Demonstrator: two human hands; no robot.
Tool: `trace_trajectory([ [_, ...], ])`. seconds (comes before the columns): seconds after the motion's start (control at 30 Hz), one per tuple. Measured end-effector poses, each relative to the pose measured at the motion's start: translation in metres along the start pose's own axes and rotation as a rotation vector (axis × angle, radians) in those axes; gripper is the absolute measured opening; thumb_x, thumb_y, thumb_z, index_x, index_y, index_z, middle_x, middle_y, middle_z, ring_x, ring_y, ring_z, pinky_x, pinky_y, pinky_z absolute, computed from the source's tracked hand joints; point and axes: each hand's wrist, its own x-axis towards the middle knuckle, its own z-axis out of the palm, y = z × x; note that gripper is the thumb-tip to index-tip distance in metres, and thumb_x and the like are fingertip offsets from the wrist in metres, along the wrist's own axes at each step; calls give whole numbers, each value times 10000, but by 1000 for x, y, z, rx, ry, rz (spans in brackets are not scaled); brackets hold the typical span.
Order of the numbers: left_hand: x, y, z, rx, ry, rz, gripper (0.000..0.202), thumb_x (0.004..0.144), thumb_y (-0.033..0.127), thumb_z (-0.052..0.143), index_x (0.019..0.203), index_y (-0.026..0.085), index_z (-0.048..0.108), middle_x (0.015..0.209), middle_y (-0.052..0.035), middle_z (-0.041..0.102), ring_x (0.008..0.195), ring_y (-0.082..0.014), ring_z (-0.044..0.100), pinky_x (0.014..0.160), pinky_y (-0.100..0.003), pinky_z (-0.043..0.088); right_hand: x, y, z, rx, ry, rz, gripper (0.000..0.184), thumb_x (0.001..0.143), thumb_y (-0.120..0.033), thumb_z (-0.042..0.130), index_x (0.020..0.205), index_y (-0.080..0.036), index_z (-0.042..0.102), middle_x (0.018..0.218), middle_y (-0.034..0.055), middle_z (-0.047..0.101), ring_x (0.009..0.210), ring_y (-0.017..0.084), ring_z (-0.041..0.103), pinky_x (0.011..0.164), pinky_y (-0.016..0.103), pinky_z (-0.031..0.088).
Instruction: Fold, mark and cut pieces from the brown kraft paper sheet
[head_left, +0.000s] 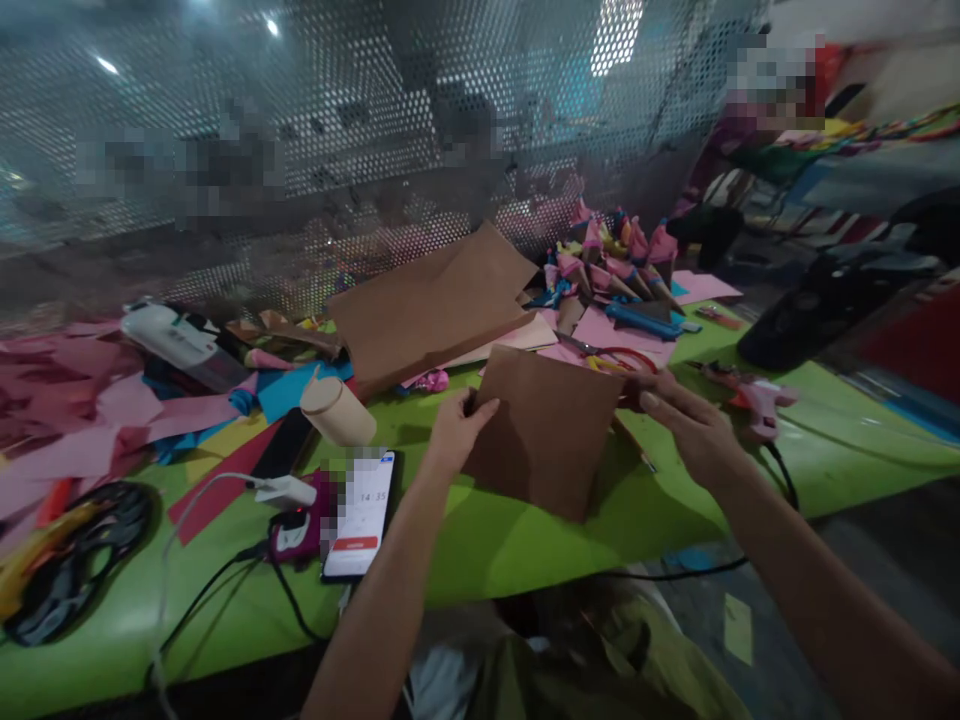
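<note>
A square sheet of brown kraft paper (544,430) is held up, tilted, above the front of the green table. My left hand (461,430) grips its left edge, thumb on the front face and fingers behind. At the sheet's upper right corner is my right hand (686,425), its fingers closed at the corner and partly hidden. Just behind the sheet lie scissors (626,360) with red and yellow handles. A pencil (636,445) pokes out beside the sheet's right edge, below my right hand.
Larger brown paper (435,310) lies behind, near small pink-topped paper cones (600,255). A pink glue gun (757,400) is at right. Leftward are a phone (364,520), a power strip (296,535) with cables, a cardboard roll (337,410) and a tape dispenser (82,560). Perforated metal (337,120) stands behind.
</note>
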Motion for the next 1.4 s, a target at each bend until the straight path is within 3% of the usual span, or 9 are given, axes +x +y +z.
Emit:
trace_trajectory([
  [0.13,0,0,-7,-259,73,-50,334,737,474,796,878,192,686,934,-65,766,841,-217,682,804,-341,533,13,-8,24,204,-102,89,443,758,-563,793,1093,-273,770,1045,61,783,940,238,732,810,385,628],
  [0.33,4,-1,-14,-244,129,-30,416,745,578,766,909,196,761,928,-57,784,920,-242,699,873,-352,539,26,-7,43,251,-29,183,324,649,-462,842,872,-232,795,748,8,731,544,130,583,481,265,513],
  [0.47,4,4,-19,-20,203,54,339,871,516,648,900,202,773,986,-70,778,1034,-265,680,962,-378,511,29,-17,45,222,62,74,225,655,-400,833,809,-243,782,756,11,752,660,177,670,610,310,570],
  [0.63,-3,18,-25,54,363,206,290,925,404,560,995,208,762,1191,-78,739,1166,-252,634,1055,-359,460,41,-40,44,54,157,-198,145,834,-353,709,914,-254,778,1028,62,789,1003,249,732,919,437,585],
  [0.83,-3,14,-27,-57,208,101,217,835,396,637,900,214,736,975,-39,759,1005,-234,665,941,-319,498,73,-20,30,-182,137,-382,258,882,-326,632,1112,-265,731,1292,79,718,1242,246,653,1076,464,506],
  [0.9,-1,8,-25,-103,154,56,211,801,392,660,883,210,730,939,-36,754,959,-229,668,903,-315,503,79,-1,14,-312,140,-331,435,877,-295,606,1307,-256,655,1398,114,655,1165,260,685,988,470,550],
  [0.97,0,4,-23,-164,124,6,230,771,378,679,914,207,734,948,-36,757,933,-227,672,884,-318,505,81,16,-3,-708,61,-172,496,927,-322,530,1414,-240,573,1381,132,664,1076,259,716,897,438,570],
  [1.1,4,-4,-21,-187,122,-30,209,743,306,679,914,203,742,939,-41,770,906,-230,679,875,-328,505,80,31,-19,-945,-112,-34,393,918,-326,569,1265,-184,686,1184,155,759,1041,311,714,837,388,539],
  [1.4,11,-19,-11,-195,174,-52,129,719,210,640,821,199,719,848,-32,755,846,-207,663,831,-311,495,89,-20,-19,-1247,-242,140,517,902,-209,518,1411,-175,605,1296,245,661,1026,363,689,746,400,471],
])
